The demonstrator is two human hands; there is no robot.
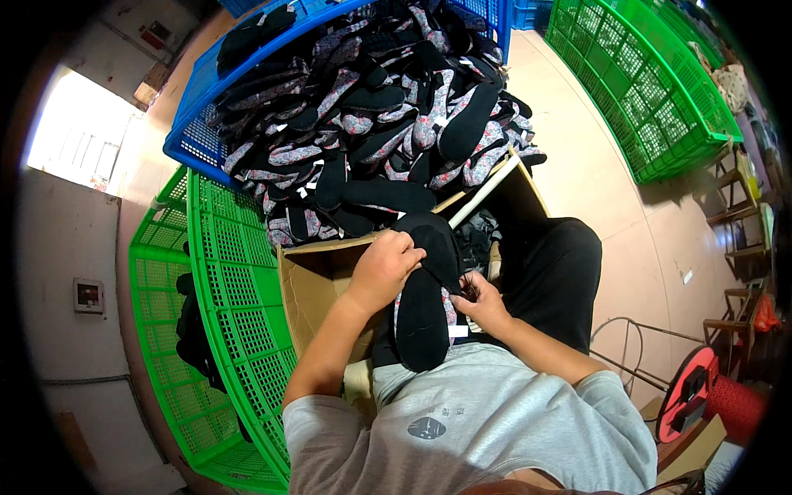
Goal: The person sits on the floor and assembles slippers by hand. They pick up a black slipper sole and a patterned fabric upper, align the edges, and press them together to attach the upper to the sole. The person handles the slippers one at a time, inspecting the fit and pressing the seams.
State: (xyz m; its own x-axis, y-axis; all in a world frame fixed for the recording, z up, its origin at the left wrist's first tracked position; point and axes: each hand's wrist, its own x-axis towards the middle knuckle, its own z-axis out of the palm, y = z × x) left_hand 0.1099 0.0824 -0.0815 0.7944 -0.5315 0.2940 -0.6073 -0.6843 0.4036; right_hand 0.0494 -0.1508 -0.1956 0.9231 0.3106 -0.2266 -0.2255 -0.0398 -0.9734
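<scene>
Over my lap lies a cloth shoe (422, 322) with a black sole face and a strip of floral fabric along its side. A second black piece (432, 235) overlaps its upper end. My left hand (384, 268) is closed, thumb and fingers pinching the black cloth at the left edge where the two pieces meet. On the other side my right hand (481, 302) is closed near the shoe's edge. A small dark thing shows at its fingertips, too small to make out. A white tag (458, 331) sticks out by the floral side.
Ahead, a blue crate (198, 136) overflows with similar black and floral shoes (379, 124). A cardboard box (318, 285) with a white tube (487, 190) stands before my knees. Green crates (239, 313) are at left and another green crate (635, 91) far right. A red spool (734, 396) sits right.
</scene>
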